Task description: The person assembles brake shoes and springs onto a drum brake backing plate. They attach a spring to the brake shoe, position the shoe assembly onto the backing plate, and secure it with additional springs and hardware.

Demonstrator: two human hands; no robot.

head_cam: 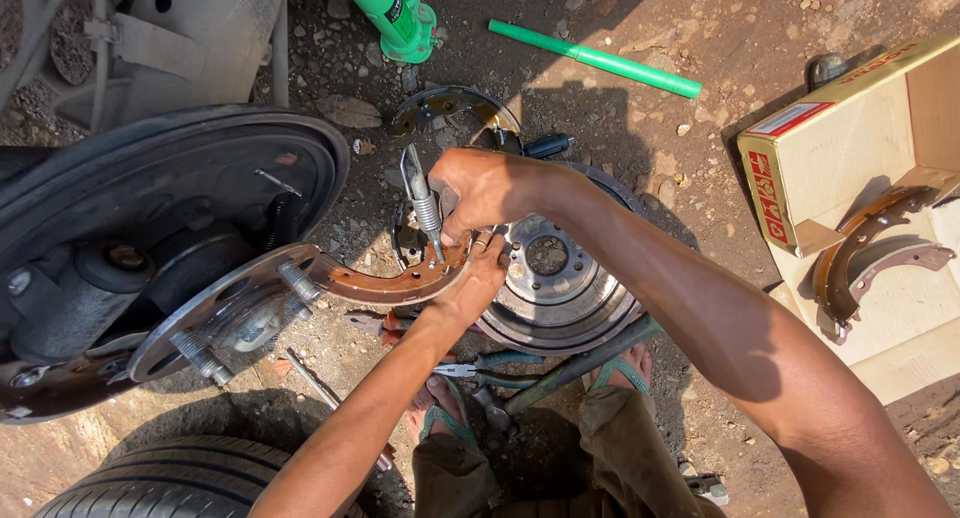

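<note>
Right hand (487,190) clenched around grey metal tool with coiled spring section (421,200), tip pressed against rusty curved brake shoe (390,281). Left hand (478,283) grasps right end of that shoe from below, fingers wrapped over its edge. Shoe's left end touches wheel hub flange with threaded studs (215,323). Round steel brake drum (560,288) lies on dirt just beneath hands. Open cardboard box (850,148) at right holds two more shoes. Green bottle jack (392,13) and green handle rod (595,58) well beyond. Black tyre (170,483) near bottom left.
</note>
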